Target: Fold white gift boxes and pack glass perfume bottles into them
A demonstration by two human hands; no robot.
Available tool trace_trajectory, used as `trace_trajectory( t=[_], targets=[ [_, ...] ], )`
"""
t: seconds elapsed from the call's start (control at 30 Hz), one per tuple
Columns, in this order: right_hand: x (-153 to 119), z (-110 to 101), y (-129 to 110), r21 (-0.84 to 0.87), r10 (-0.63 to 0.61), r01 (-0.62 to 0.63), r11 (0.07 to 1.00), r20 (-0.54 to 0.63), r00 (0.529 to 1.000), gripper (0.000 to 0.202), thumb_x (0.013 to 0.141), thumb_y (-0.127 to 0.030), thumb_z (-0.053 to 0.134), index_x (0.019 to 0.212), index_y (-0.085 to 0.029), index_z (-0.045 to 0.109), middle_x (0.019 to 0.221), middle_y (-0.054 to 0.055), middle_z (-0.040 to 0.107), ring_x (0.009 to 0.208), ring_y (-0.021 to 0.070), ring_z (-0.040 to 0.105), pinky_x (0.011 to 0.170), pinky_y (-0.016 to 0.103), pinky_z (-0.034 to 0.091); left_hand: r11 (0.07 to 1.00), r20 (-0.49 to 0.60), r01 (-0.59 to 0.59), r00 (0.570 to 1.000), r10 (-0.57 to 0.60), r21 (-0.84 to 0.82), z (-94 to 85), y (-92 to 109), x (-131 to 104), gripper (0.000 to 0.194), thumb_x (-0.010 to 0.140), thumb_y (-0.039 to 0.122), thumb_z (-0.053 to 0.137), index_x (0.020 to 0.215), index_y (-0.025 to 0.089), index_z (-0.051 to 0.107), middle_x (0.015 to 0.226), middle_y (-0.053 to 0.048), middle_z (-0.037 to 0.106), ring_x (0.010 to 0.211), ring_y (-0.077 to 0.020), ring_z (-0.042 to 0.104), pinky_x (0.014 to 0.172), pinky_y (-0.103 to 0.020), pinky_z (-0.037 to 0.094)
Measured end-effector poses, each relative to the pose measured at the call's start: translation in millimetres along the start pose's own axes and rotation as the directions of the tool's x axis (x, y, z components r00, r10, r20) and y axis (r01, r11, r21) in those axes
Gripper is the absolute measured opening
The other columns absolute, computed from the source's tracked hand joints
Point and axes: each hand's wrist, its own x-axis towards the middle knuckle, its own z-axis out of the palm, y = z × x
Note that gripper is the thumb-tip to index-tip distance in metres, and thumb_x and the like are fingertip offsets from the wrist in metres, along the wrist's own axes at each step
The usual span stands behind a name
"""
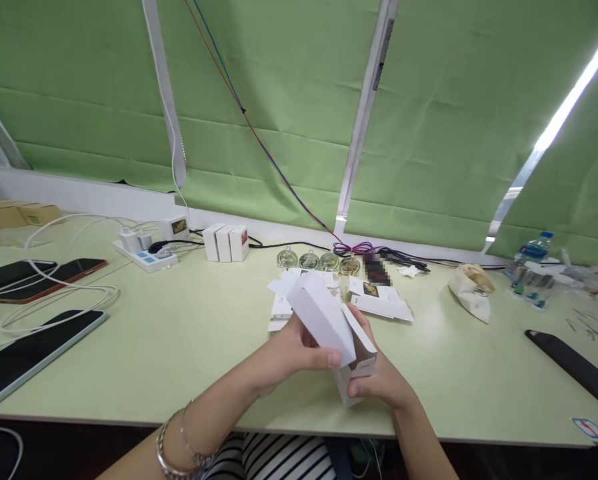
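Note:
My left hand (296, 350) grips a plain white paper box (321, 313), its thumb pressed along the near end. Close beside it, my right hand (383, 380) is wrapped round a white carton (363, 347) whose top stands open. The plain box is tilted against the carton's mouth; whether part of it sits inside cannot be made out. Behind my hands lie flattened white packaging pieces (281, 307) and another opened carton (381, 301) with a dark picture on it. Farther back stands a row of several round glass bottles (309, 260).
Three small white boxes (225, 243) stand left of the bottles, near a power strip (146, 257) with cables. Phones, one a large dark phone (43, 353), lie at the left. At the right are a crumpled pouch (471, 293), a black phone (573, 367) and a water bottle (535, 250).

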Motion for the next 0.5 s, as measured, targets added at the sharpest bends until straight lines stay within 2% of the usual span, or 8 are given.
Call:
trace_trajectory(
  t=[0.17, 0.3, 0.37, 0.43, 0.5],
  targets=[
    [2.5, 1.7, 2.0, -0.06, 0.011, -0.012, 0.998, -0.014, 1.0, 0.126, 0.048, -0.063, 0.078, 0.143, -0.03, 0.002, 0.141, 0.015, 0.033, 0.13, 0.0293, 0.036, 0.104, 0.047, 0.029, 0.977, -0.112, -0.004, 0.993, 0.028, 0.213, 3.5, 5.4, 3.7, 0.078, 0.066, 0.039, 0.075, 0.131, 0.02, 0.036, 0.122, -0.015, 0.055, 0.103, -0.0285, 0.058, 0.085, -0.044, 0.047],
    [1.7, 3.6, 1.5, -0.022, 0.037, -0.037, 0.999, -0.015, 0.999, 0.128, 0.048, -0.064, 0.078, 0.142, -0.032, -0.002, 0.142, 0.017, 0.032, 0.128, 0.0302, 0.039, 0.101, 0.048, 0.033, 0.92, -0.163, 0.066, 0.987, -0.002, 0.386, 8.1, 7.4, 1.6, 0.075, 0.069, 0.04, 0.073, 0.129, 0.017, 0.034, 0.107, -0.013, 0.062, 0.092, -0.0267, 0.061, 0.078, -0.041, 0.049],
    [1.6, 4.6, 1.7, -0.016, 0.044, -0.044, 0.999, -0.024, 0.999, 0.128, 0.047, -0.064, 0.078, 0.142, -0.032, -0.002, 0.143, 0.017, 0.03, 0.128, 0.0314, 0.04, 0.099, 0.048, 0.035, 0.895, -0.162, 0.089, 0.987, -0.019, 0.438, 8.8, 8.3, 0.9, 0.077, 0.069, 0.04, 0.072, 0.13, 0.017, 0.032, 0.103, -0.012, 0.063, 0.091, -0.0262, 0.061, 0.075, -0.039, 0.049],
    [1.8, 5.2, 2.5, -0.012, 0.02, -0.021, 1.0, -0.026, 0.999, 0.127, 0.048, -0.059, 0.08, 0.143, -0.031, -0.001, 0.143, 0.017, 0.031, 0.127, 0.032, 0.041, 0.098, 0.048, 0.037, 0.889, -0.13, 0.06, 0.991, 0.0, 0.454, 9.0, 9.2, 1.4, 0.076, 0.069, 0.041, 0.072, 0.13, 0.017, 0.033, 0.106, -0.012, 0.062, 0.091, -0.0258, 0.06, 0.074, -0.037, 0.049],
    [1.9, 5.6, 3.3, -0.01, -0.008, 0.008, 1.0, -0.017, 1.0, 0.126, 0.051, -0.05, 0.084, 0.143, -0.029, 0.001, 0.138, 0.016, 0.038, 0.123, 0.0322, 0.044, 0.097, 0.047, 0.039, 0.886, -0.094, 0.021, 0.995, 0.026, 0.464, 9.3, 9.8, 2.8, 0.072, 0.069, 0.041, 0.072, 0.127, 0.016, 0.039, 0.108, -0.013, 0.061, 0.091, -0.0254, 0.06, 0.073, -0.035, 0.048]
  ],
)
